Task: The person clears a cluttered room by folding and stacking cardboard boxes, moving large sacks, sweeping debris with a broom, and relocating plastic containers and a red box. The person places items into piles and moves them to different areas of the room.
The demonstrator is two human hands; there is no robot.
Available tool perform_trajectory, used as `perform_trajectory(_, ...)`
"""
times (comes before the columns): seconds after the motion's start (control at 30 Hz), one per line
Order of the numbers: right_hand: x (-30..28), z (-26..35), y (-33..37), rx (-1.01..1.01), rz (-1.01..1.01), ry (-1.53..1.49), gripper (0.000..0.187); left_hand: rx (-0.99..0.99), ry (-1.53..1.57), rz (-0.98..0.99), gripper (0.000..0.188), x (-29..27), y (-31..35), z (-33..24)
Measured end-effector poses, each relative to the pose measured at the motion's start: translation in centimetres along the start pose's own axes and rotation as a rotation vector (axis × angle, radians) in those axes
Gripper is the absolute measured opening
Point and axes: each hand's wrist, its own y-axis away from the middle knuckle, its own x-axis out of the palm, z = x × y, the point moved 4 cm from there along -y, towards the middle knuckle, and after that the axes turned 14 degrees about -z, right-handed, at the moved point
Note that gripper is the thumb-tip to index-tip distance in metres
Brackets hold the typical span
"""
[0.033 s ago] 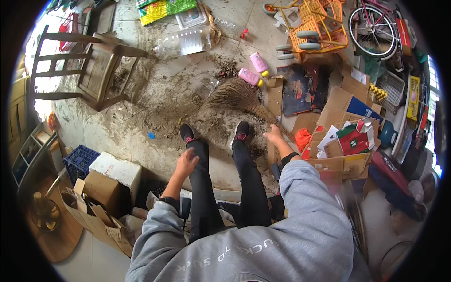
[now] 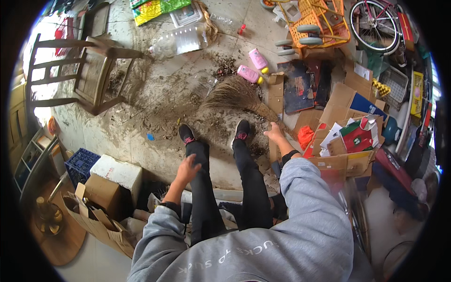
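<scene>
My left hand (image 2: 188, 169) hangs over my left thigh, fingers apart, with nothing in it. Farther forward, my right hand (image 2: 275, 134) reaches out with its fingers stretched, and I see nothing in it. Just beyond that hand lies a straw broom (image 2: 232, 96), its bristles fanned to the left over scattered dirt (image 2: 164, 113). Its bound end runs toward the right, past my fingers; whether they touch it I cannot tell. Two pink bottles with yellow caps, a farther one (image 2: 258, 60) and a nearer one (image 2: 250, 74), lie behind the bristles.
A wooden chair (image 2: 96, 75) lies tipped over at left. Large clear plastic bottle (image 2: 181, 41) and orange cart (image 2: 319, 28) lie at the back. On the right are flattened cardboard (image 2: 338, 101) and an orange-red bag (image 2: 305, 136). A blue crate (image 2: 81, 162) and white box (image 2: 117, 170) stand left.
My left hand has dropped slightly toward me. The view has shifted a little; my right hand and the broom look almost unchanged.
</scene>
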Motion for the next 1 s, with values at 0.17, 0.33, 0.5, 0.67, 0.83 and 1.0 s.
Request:
perform_trajectory(0.17,4.7,-1.6,-10.1,0.061,0.015,0.121,0.096,0.374,-0.392,0.188,0.05,5.8,3.7,-1.0)
perform_trajectory(0.33,9.0,-2.4,-19.2,0.032,-0.049,0.264,0.102,0.146,-0.395,0.12,0.042,4.2,-0.5,-4.1)
perform_trajectory(0.5,14.1,-4.3,-22.4,-0.031,-0.202,0.396,0.097,0.1,-0.387,0.144,0.041,3.8,-3.8,-4.9)
perform_trajectory(0.67,12.9,-3.7,-17.1,-0.292,-0.284,0.216,0.052,0.082,-0.436,0.222,0.038,4.3,-3.0,-4.1)
perform_trajectory(0.83,6.6,-1.1,-6.9,-0.18,-0.18,-0.048,0.061,0.064,-0.56,0.299,0.036,5.1,-1.6,-3.2)
perform_trajectory(1.0,1.0,-3.0,3.5,0.046,0.243,-0.322,0.124,-0.015,-0.588,0.402,0.04,5.5,-1.8,-6.9)
